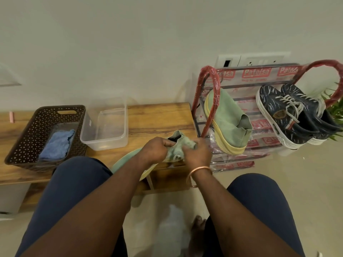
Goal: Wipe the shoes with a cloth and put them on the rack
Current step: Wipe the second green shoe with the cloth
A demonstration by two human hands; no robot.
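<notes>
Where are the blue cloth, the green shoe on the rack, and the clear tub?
blue cloth (pixel 57 144): head view, middle of the cloth, in the basket (pixel 24 138).
green shoe (pixel 230 117): head view, its upper, on the rack (pixel 257 72).
clear tub (pixel 104 145): head view, its front wall.

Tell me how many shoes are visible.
4: one green shoe in the left hand; a second green shoe and two dark sneakers on the rack. Others may be hidden.

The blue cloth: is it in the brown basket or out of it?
In. The blue cloth lies crumpled on the floor of the brown basket, within its perforated walls, on the wooden bench.
</notes>
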